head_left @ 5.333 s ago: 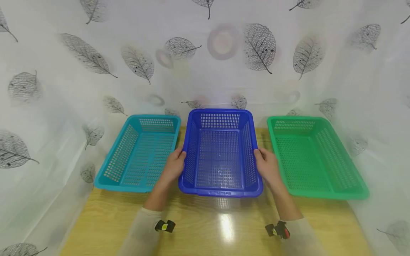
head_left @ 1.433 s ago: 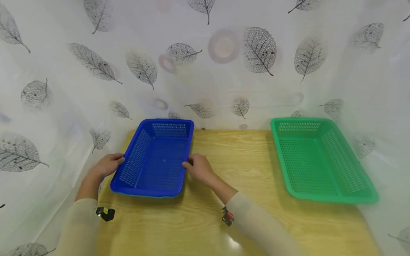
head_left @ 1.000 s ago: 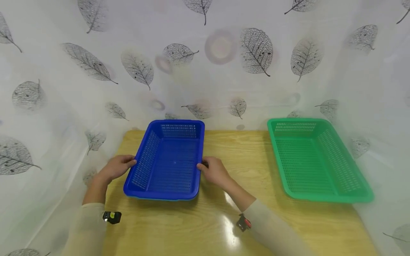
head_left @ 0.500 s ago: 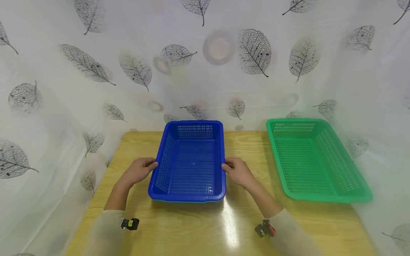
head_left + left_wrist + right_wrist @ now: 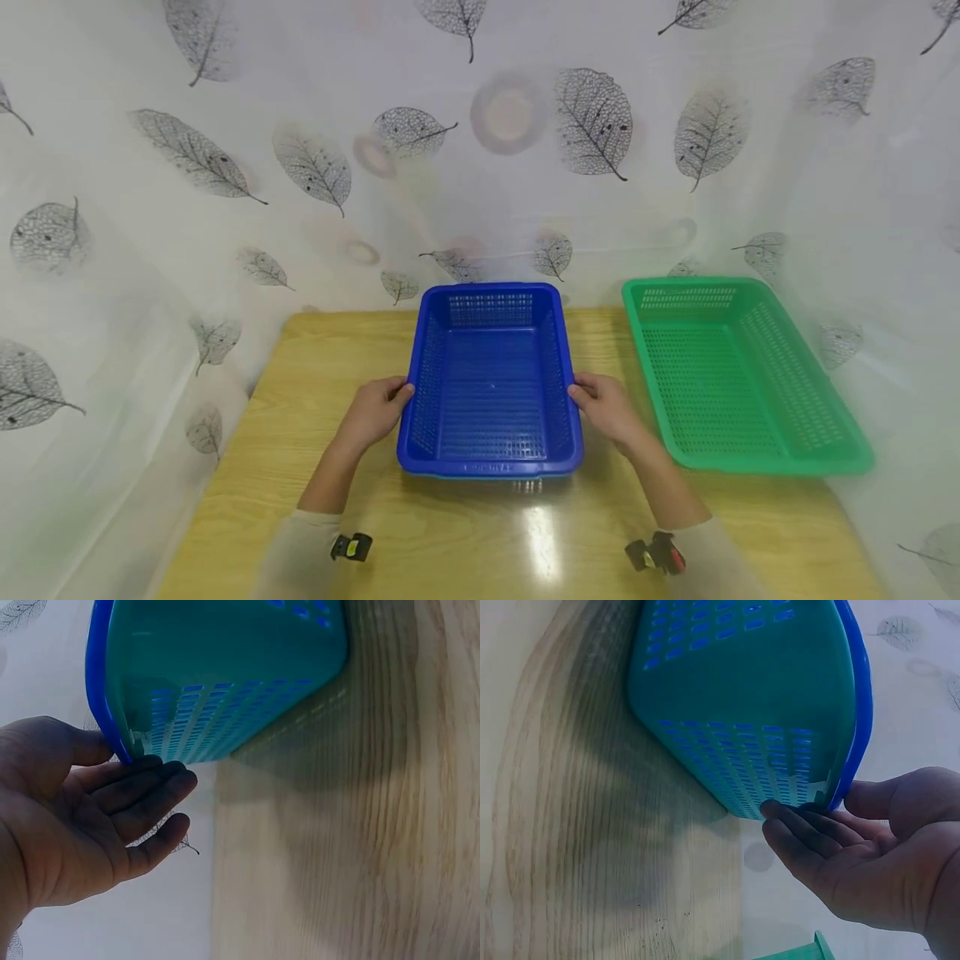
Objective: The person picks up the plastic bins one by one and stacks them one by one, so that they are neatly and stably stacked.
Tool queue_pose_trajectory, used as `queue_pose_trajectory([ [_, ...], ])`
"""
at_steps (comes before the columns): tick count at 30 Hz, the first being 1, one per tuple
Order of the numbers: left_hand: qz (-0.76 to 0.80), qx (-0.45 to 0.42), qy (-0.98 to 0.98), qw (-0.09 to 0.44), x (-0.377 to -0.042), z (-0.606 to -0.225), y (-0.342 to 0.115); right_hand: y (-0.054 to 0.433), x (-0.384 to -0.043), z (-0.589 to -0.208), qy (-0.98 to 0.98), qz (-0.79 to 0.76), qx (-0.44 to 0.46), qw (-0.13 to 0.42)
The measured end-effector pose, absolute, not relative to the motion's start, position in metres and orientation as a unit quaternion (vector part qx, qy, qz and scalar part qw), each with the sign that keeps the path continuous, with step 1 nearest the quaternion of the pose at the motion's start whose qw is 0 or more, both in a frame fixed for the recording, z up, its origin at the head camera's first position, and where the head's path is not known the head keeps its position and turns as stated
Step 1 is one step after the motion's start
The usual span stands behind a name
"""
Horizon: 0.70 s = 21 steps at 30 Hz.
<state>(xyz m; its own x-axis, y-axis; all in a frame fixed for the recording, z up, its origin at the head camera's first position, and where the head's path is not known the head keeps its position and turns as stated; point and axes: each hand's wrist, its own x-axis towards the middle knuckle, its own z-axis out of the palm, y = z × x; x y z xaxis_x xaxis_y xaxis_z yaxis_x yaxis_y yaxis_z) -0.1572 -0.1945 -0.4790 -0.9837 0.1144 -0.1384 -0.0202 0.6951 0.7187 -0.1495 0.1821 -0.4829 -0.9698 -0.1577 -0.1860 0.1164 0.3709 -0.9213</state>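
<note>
A blue plastic basket (image 5: 492,392) with slotted sides sits nested inside a teal basket (image 5: 225,652) in the middle of the head view. Only a thin teal edge shows below the blue rim from above, while both wrist views show the teal outer walls. My left hand (image 5: 375,412) pinches the stacked rims on the left side, thumb on top and fingers beneath. On the opposite side my right hand (image 5: 611,410) holds the rims the same way. Whether the stack touches the table cannot be told.
To the right on the wooden table (image 5: 300,350) stands a green basket (image 5: 712,387), close to my right forearm. A pale curtain with leaf prints (image 5: 592,121) hangs behind the table and along both sides.
Earlier the blue basket was held between the teal and green ones. It then went into the teal basket at the left, and both hands have since moved the stack rightward to the middle.
</note>
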Motion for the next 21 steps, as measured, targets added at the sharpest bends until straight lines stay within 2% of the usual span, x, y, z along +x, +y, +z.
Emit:
queue_pose_trajectory([
  [13, 0.402, 0.024, 0.912, 0.082, -0.156, -0.486, -0.188, 0.19, -0.147, -0.485, 0.808, -0.575, -0.002, 0.127],
  [21, 0.39, 0.014, 0.917, 0.084, -0.156, -0.477, -0.182, 0.19, -0.145, -0.482, 0.812, -0.574, -0.001, 0.107],
])
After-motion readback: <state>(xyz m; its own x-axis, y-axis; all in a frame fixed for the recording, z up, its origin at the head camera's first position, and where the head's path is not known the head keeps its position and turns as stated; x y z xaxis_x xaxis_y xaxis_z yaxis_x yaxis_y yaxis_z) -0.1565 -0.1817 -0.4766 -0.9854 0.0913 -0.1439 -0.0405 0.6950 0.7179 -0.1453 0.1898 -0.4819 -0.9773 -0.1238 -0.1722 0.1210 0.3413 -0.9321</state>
